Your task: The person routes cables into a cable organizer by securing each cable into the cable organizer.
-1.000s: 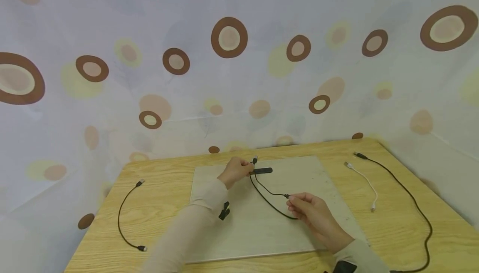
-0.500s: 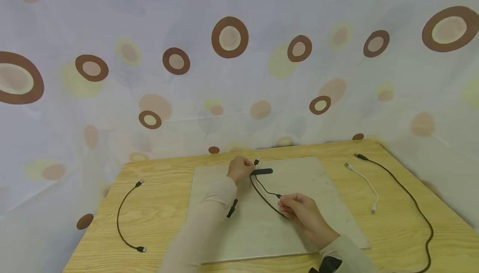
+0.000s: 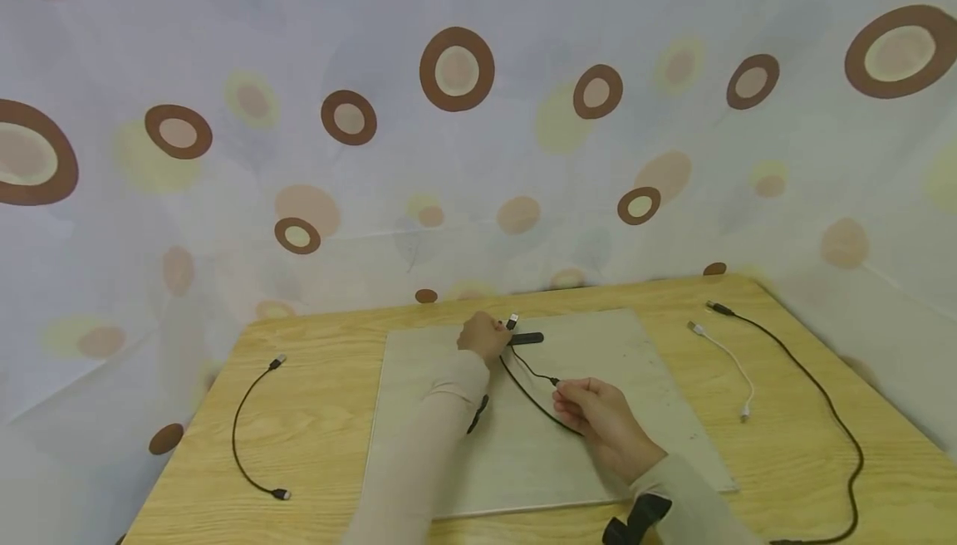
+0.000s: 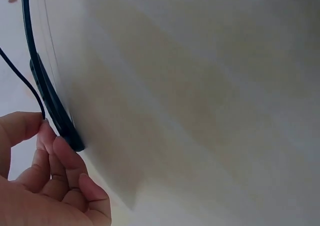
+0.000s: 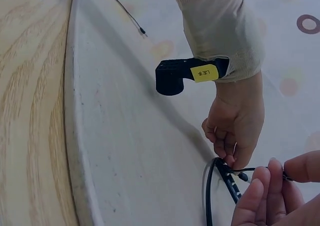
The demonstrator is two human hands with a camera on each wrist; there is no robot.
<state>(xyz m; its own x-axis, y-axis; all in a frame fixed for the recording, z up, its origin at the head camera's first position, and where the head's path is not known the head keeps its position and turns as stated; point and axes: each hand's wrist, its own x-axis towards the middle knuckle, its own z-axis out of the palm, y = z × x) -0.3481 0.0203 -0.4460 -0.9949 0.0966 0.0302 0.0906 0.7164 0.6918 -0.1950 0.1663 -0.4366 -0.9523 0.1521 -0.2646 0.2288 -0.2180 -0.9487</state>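
Both ends of a thin cable [image 3: 532,373] are held over a board [image 3: 538,462] in the head view: the left hand [image 3: 484,336] pinches one beside a bar [image 3: 527,338], and the right hand [image 3: 604,424] pinches the other. A thick cable [image 3: 527,396] runs from near the bar toward the right hand. On the desk [image 3: 329,379], a short cable [image 3: 234,437] lies left of the board, a white cable [image 3: 736,360] and a long cable [image 3: 826,400] right of it. The left wrist view shows thumb and forefinger pressed together on the thin cable, the bar at the other fingertips. In the right wrist view, the right hand's fingers also pinch; a device [image 5: 171,80] sits by the left sleeve [image 5: 215,30].
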